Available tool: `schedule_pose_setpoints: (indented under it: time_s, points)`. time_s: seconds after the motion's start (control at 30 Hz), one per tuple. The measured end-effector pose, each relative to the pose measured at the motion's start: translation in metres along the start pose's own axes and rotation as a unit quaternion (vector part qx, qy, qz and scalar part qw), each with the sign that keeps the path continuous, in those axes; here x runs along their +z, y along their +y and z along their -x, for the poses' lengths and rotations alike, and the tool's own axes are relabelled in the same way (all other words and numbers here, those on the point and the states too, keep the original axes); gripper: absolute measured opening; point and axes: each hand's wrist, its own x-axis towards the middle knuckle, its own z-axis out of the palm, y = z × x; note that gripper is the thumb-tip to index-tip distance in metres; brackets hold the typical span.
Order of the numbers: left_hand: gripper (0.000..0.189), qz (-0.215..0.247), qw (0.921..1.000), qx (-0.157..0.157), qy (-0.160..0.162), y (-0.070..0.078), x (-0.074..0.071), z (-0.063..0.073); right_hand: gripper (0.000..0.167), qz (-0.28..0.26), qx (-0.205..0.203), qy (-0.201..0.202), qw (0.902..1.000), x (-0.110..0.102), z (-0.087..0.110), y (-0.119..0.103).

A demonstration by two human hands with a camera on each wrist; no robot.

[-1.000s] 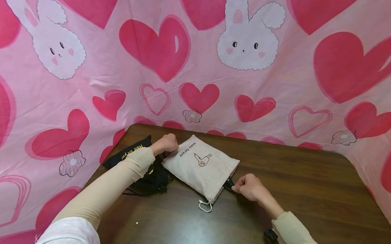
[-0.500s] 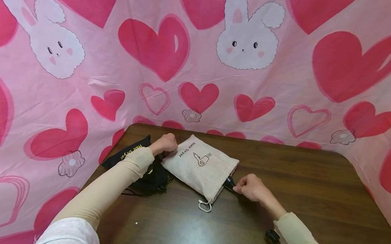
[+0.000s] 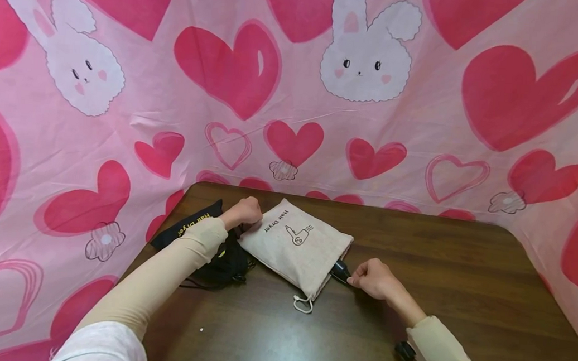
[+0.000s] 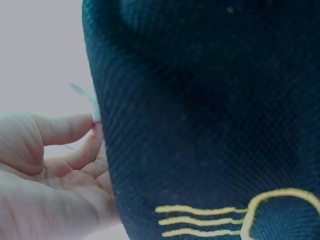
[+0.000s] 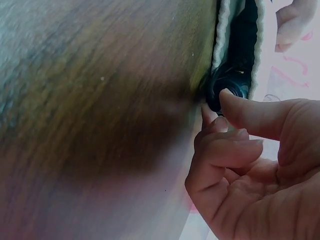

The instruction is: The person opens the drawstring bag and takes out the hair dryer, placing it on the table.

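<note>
A cream drawstring bag (image 3: 297,242) printed "Hair Dryer" lies on the table, its mouth towards the right hand. The tapered black end of a hair dryer (image 3: 341,271) sticks out of that mouth; the rest is hidden inside. My right hand (image 3: 375,279) pinches this tip between thumb and fingers, and in the right wrist view the thumb (image 5: 255,115) presses on the round black end. At the bag's far left corner, my left hand (image 3: 246,214) holds the cloth; the left wrist view shows thumb and finger pinching a pale bit of fabric (image 4: 96,111).
Left of the cream bag lie a black pouch (image 3: 193,221) with yellow "Hair Dryer" lettering and a black drawstring bag (image 3: 227,268), partly behind the left forearm. A white cord loop (image 3: 303,305) hangs from the cream bag's mouth. A tiny white speck (image 3: 201,329) lies on the brown table (image 3: 464,260).
My right hand has shifted slightly to the right, and more of the hair dryer's black end shows outside the bag. The left hand stays at the corner.
</note>
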Motion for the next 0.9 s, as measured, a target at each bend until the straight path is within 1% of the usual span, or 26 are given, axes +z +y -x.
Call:
schedule_pose_setpoints:
  time_s: [0.2, 0.37, 0.53, 0.67, 0.73, 0.8, 0.9]
  points:
    - [0.035, -0.002, 1.0, -0.005, -0.001, 0.001, 0.0, 0.001, 0.018, 0.002, -0.011, 0.014, 0.9998, 0.002, 0.0, -0.004]
    - [0.034, -0.004, 0.9999, -0.011, 0.002, 0.002, 0.0, 0.0, 0.034, 0.013, -0.04, 0.02, 0.9989, 0.007, -0.003, -0.014]
    - [0.033, -0.004, 0.9999, -0.009, 0.003, 0.005, 0.001, -0.001, 0.021, 0.039, -0.055, 0.033, 0.9972, 0.012, -0.008, -0.02]
    - [0.036, -0.008, 0.9999, -0.011, 0.005, 0.006, 0.001, -0.001, 0.022, 0.045, -0.058, 0.041, 0.9964, 0.014, -0.011, -0.021]
    - [0.038, -0.01, 0.9999, -0.012, 0.005, 0.006, 0.001, 0.0, 0.023, 0.036, -0.054, 0.039, 0.9971, 0.014, -0.01, -0.022]
    - [0.038, -0.01, 0.9998, -0.013, 0.006, 0.006, 0.001, 0.0, 0.023, 0.013, -0.044, 0.034, 0.9984, 0.013, -0.01, -0.023]
    - [0.038, -0.011, 0.9998, -0.012, 0.008, 0.005, 0.0, 0.0, 0.024, -0.061, -0.024, 0.012, 0.9978, 0.012, -0.008, -0.025]
